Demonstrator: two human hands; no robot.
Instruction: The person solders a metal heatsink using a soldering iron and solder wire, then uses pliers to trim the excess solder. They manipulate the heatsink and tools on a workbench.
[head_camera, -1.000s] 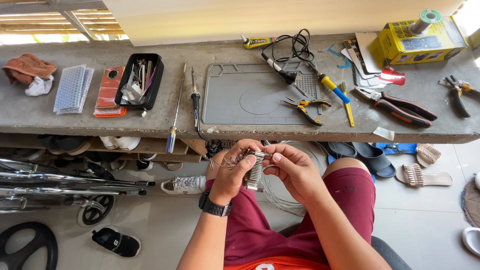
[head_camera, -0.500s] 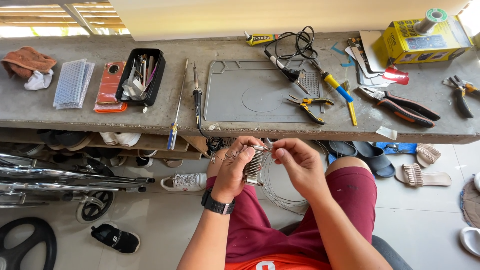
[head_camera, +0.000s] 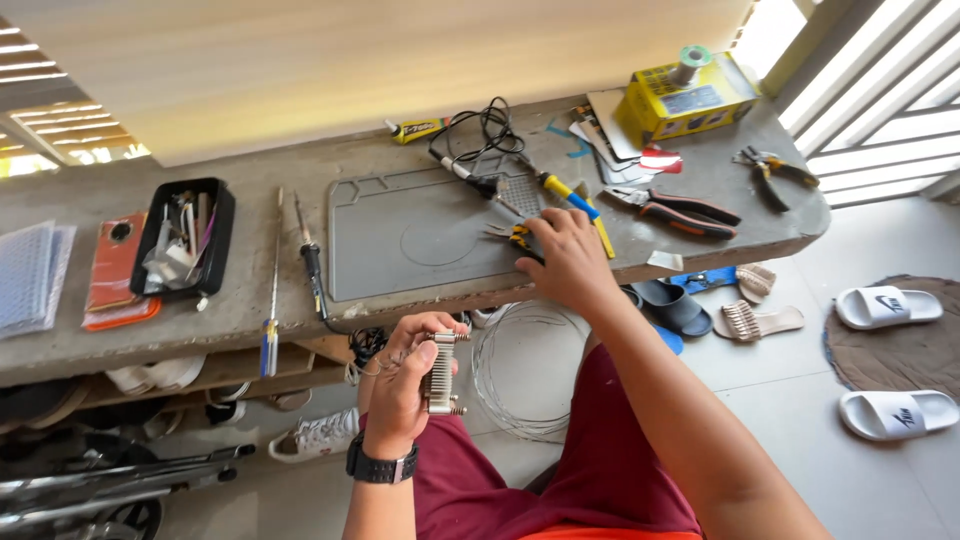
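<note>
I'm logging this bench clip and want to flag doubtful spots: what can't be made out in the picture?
- Yellow-handled tool under the right hand: head view, the hand covers most of it, so its kind and the grip are unclear.
- Ribbed metal part in the left hand: fingers hide its near side.
- Black tray: contents too small and jumbled.
- Folded grey mesh: cut off by the left edge.
</note>
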